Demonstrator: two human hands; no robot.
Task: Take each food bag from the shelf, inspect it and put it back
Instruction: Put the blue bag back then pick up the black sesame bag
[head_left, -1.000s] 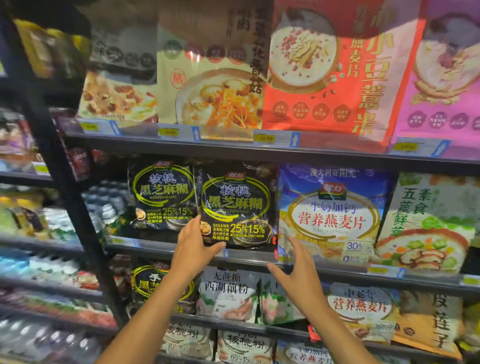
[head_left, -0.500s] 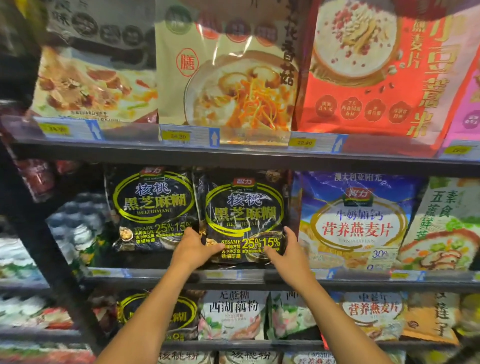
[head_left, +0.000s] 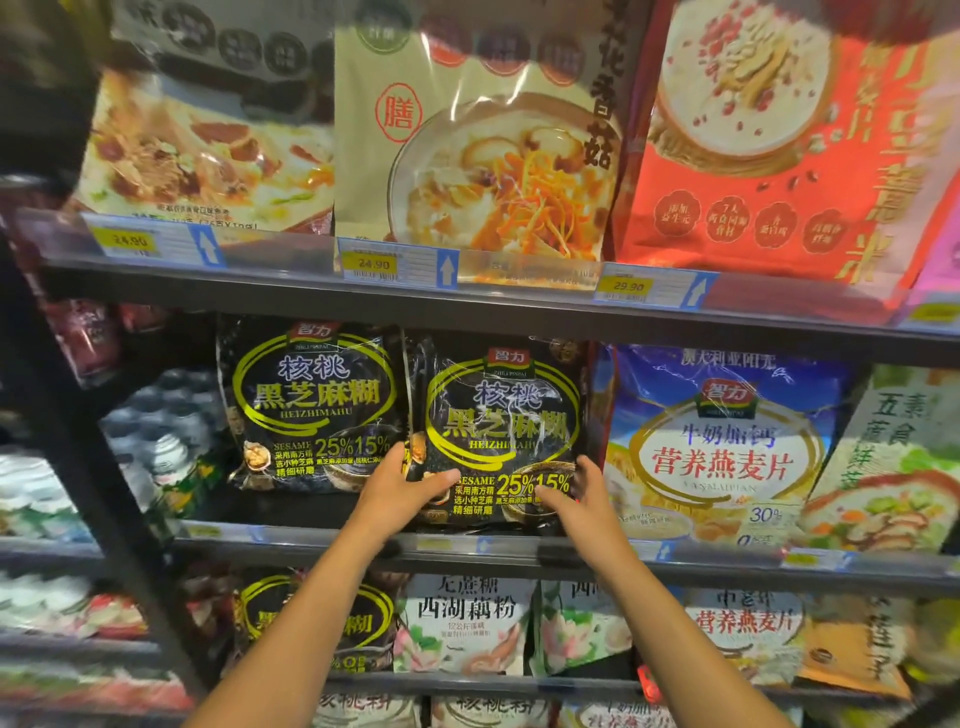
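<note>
While both hands grip it low down, the black bag (head_left: 498, 431) stands upright on the middle shelf (head_left: 727, 564), printed face turned out toward the person. Its long axis runs up and down: the top edge sits close under the upper shelf (head_left: 291, 291) and the bottom edge is just above the front rail of the middle shelf. Whether the bottom rests on the shelf board or is raised off it cannot be told. The yellow writing on the bag reads level, so it is not turned sideways or upside down, though the shiny front is creased.

The left hand (head_left: 400, 488) holds the bag's lower left corner, thumb laid across the front and fingers curled round the side edge, in the gap next to the second black bag (head_left: 311, 405) of the same kind. The right hand (head_left: 576, 493) holds the lower right corner the same way, thumb on the front near the printed numbers and fingers wrapped round the edge beside the blue bag (head_left: 727, 441). Both forearms reach up from below, crossing in front of the middle shelf's rail.

The held bag is between its twin on the left and the blue bag on the right, touching or nearly touching both. Above, on the upper shelf, stand a beige bag (head_left: 478, 156) and a red bag (head_left: 779, 145), with a yellow price tag (head_left: 374, 264) on the rail beneath them.
</note>
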